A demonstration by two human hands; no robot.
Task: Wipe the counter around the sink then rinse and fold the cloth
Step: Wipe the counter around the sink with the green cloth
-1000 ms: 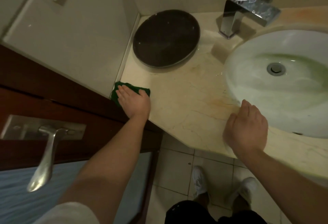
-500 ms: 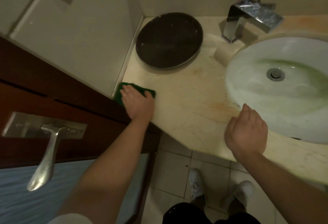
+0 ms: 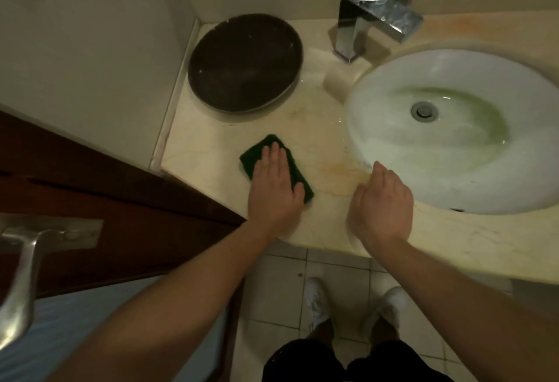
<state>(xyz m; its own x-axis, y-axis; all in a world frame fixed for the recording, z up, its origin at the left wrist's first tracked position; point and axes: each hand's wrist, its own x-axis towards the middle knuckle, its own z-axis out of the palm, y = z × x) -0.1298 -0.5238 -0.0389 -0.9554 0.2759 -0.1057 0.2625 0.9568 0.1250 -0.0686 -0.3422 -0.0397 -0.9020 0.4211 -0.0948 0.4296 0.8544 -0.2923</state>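
Observation:
A dark green cloth (image 3: 257, 152) lies flat on the beige marble counter (image 3: 326, 152), left of the sink. My left hand (image 3: 276, 188) presses flat on top of the cloth and covers its middle. My right hand (image 3: 382, 203) rests on the counter's front part at the sink rim, fingers loosely curled, holding nothing. The white oval sink (image 3: 453, 133) has a greenish stain around its drain. A chrome faucet (image 3: 372, 22) stands behind it.
A dark round tray (image 3: 245, 61) sits in the counter's back left corner against the wall. A brown door with a metal handle (image 3: 21, 279) is at the left. Below the counter edge are floor tiles and my white shoes (image 3: 317, 303).
My left hand has slid the cloth from the counter's left edge by the wall rightward toward the middle. My right hand has stayed at the sink rim.

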